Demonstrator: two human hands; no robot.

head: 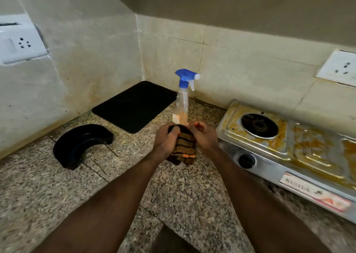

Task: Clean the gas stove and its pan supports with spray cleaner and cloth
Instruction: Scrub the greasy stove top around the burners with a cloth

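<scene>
Now, gas stove (pixel 300 148) at frame right, orange-stained, no pan supports visible on it. Spray bottle (pixel 183 100) upright at centre, just behind hands. Left hand (pixel 166 140) and right hand (pixel 204 137) both closed on striped cloth (pixel 185 148), centre frame. Best: fold cloth into firm pad, free one hand for bottle.

Single head-worn view, looking forward and steeply down along both forearms onto the speckled surface (pixel 185 195). It faces the tiled wall corner (pixel 137 46). Close range; wide-angle edges bend. The stove (pixel 285 146) is cut off at right.
</scene>
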